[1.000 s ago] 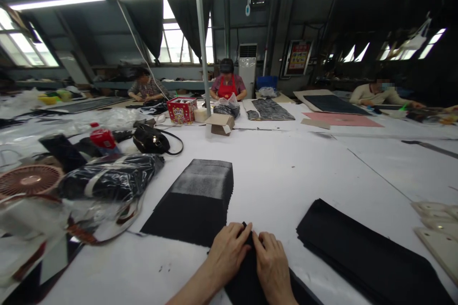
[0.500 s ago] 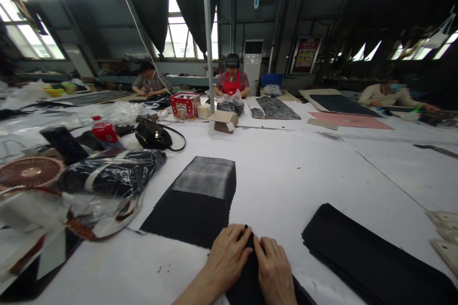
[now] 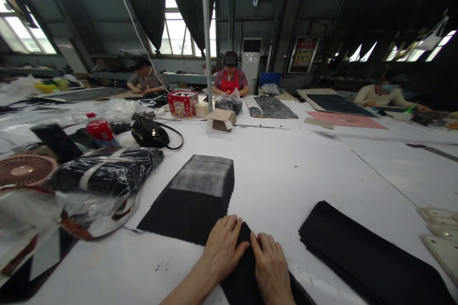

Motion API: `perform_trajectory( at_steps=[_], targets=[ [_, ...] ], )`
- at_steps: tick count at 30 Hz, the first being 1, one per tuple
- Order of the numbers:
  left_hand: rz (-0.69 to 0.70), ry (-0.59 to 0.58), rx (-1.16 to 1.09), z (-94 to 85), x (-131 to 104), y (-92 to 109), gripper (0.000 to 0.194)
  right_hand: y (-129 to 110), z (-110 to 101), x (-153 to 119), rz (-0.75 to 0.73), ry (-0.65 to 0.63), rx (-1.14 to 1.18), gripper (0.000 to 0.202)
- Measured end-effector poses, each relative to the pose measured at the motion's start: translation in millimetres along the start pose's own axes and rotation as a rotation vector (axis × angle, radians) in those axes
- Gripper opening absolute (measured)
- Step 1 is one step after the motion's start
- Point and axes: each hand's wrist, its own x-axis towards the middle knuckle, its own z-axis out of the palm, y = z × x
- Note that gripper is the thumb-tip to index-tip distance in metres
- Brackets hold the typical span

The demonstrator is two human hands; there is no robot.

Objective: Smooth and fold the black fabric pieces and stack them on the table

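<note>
A folded strip of black fabric [image 3: 240, 276] lies under both hands at the near edge of the view. My left hand [image 3: 223, 248] holds its left side, fingers together and thumb pressing on the cloth. Against the right side, my right hand [image 3: 271, 259] grips the strip with bent fingers; a pointed fold of cloth shows between the two hands. Just beyond lies a stack of black fabric pieces [image 3: 186, 214] with a greyish band [image 3: 200, 175] across its far part. To the right rests another pile of folded black pieces [image 3: 368, 252].
On the left are a plastic-wrapped black bundle [image 3: 107, 169], a pink fan [image 3: 25, 171], a red-capped bottle [image 3: 100, 129] and a black handbag [image 3: 150, 132]. A cardboard box [image 3: 222, 119] stands by a pole [image 3: 206, 33]. Several people work across the white table [image 3: 286, 186]. Pale pieces [image 3: 442, 243] lie far right.
My hands have parted slightly at the fingertips, and more of the cloth's pointed fold shows between them. The whole view has shifted a little; the piles stay in place.
</note>
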Motion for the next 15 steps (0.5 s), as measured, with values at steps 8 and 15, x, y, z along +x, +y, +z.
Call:
perform_trajectory(
  at_steps=[8, 15],
  targets=[
    [0.23, -0.048, 0.01, 2.8, 1, -2, 0.036, 5, -4, -3, 0.06, -0.044, 0.069, 0.037],
    [0.284, -0.068, 0.101, 5.7, 2, -2, 0.042, 21, -14, -19, 0.023, -0.02, 0.099, 0.04]
  ],
)
